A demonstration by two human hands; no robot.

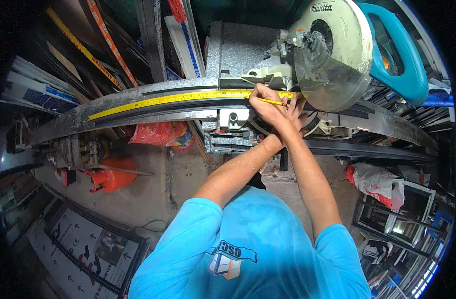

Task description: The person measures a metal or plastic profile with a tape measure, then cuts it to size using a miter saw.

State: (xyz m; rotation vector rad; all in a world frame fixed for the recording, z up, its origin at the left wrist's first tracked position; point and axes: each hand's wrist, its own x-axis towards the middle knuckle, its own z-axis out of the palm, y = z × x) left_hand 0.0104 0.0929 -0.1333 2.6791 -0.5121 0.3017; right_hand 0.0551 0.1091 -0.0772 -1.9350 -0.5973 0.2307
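Note:
A yellow tape measure (180, 96) lies stretched along a long dark profile on the saw bench. My right hand (269, 105) grips a yellow pencil (272, 101), its point at the tape's edge. Crossing beneath my right wrist, my left hand (298, 113) is at the tape's right end, fingers bent over the tape and profile. Part of that hand is hidden behind the right one, and the tape's case cannot be made out. Just right of both hands is the mitre saw (337, 55), its clear guard close to my left fingers.
The metal bench (63, 119) spans left to right. Upright profiles (151, 40) lean behind it. An orange gas cylinder (113, 174) lies on the floor at left, near a red bag (158, 133). A white plastic bag (377, 184) and framed panels (412, 212) stand at right.

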